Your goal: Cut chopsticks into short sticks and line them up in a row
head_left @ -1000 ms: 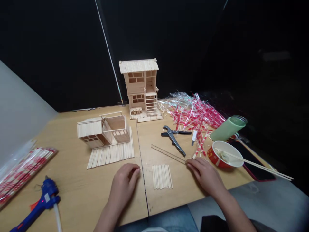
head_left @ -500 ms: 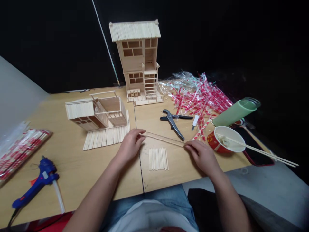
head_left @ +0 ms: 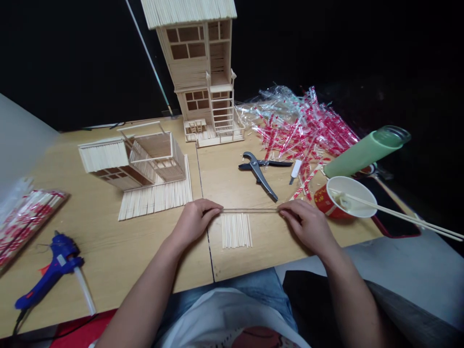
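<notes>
A clear plastic ruler (head_left: 250, 210) stretches between my hands just beyond a row of short wooden sticks (head_left: 237, 231). My left hand (head_left: 195, 220) pinches its left end with thumb and fingers. At the other end, my right hand (head_left: 304, 222) has the same kind of grip. Seen almost edge-on, the ruler shows as two thin lines, and its markings cannot be made out. The sticks lie side by side on the table, their far ends close to the ruler; whether they touch it I cannot tell.
Behind stand a two-storey stick house (head_left: 197, 63) and a smaller stick model (head_left: 137, 166). Grey-black cutters (head_left: 259, 174), a white-handled knife (head_left: 295, 170), crumpled wrappers (head_left: 308, 125), a green bottle (head_left: 362, 154) and a paper cup (head_left: 331, 205) sit right; a blue glue gun (head_left: 54, 270) lies left.
The ruler has turned from a slant to nearly level across the view and tipped edge-on, closer to the sticks. Both hands still grip its ends. The camera view has shifted.
</notes>
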`<state>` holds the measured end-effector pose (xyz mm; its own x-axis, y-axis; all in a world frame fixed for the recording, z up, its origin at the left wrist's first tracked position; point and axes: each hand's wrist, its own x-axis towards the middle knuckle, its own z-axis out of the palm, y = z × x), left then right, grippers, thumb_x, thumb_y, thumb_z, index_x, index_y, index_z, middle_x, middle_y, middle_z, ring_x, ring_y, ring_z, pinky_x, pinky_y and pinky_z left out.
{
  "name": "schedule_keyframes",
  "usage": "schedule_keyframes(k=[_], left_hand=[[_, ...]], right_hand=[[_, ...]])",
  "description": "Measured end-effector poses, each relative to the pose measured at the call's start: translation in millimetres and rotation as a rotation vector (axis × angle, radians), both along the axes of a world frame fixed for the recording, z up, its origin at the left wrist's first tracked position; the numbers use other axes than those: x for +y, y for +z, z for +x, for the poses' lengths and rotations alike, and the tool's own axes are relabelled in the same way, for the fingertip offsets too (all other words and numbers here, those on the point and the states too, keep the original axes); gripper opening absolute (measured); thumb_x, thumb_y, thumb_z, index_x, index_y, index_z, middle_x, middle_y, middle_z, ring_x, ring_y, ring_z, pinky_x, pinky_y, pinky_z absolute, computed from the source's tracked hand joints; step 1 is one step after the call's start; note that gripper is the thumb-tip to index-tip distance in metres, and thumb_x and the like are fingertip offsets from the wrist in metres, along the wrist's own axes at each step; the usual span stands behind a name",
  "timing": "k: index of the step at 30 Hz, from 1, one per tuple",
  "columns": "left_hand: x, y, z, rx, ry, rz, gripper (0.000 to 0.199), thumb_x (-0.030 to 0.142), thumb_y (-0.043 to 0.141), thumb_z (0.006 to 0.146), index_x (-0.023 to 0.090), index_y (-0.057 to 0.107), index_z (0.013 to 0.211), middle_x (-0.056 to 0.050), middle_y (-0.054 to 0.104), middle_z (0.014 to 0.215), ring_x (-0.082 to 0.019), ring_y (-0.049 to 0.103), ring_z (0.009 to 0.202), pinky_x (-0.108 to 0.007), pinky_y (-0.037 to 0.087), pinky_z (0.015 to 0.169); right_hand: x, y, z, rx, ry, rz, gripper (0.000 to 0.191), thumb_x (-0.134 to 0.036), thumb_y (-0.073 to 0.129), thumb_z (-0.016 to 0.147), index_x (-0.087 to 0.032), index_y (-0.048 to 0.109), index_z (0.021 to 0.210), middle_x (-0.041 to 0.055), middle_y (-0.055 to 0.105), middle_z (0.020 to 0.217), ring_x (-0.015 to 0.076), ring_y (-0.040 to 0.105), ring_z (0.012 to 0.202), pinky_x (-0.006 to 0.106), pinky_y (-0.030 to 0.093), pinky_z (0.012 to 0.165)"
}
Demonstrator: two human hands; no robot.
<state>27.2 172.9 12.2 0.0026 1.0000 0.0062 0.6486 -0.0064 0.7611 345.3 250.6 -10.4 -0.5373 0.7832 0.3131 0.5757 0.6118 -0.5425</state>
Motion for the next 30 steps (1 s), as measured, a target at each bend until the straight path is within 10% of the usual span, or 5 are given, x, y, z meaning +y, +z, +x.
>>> schedule_keyframes(k=[22,30], left_hand=[[-3,-2.9,-4,-0.059,-0.052,-0.02,0.016,0.027,0.063,0.092,0.025,0.079,0.093,-0.004,0.079,0.095,-0.021,0.072,0.089,-0.034,0.054,0.082],[-4,1.5,0,-0.078,0.085,0.202,0.015,0.023,0.062,0.092,0.022,0.077,0.089,-0.004,0.078,0.088,-0.02,0.071,0.084,-0.033,0.054,0.079]], right_hand=[[-3,-1.3,8,0.007,-0.03,0.085,0.012,-0.023,0.058,0.096,-0.02,0.069,0.093,0.0065,0.071,0.089,0.0222,0.068,0.084,0.035,0.054,0.077],[-3,10.9,-1,0.061,-0.054,0.196,0.01,-0.023,0.058,0.097,-0.02,0.068,0.097,0.006,0.072,0.091,0.0223,0.068,0.086,0.035,0.053,0.08]])
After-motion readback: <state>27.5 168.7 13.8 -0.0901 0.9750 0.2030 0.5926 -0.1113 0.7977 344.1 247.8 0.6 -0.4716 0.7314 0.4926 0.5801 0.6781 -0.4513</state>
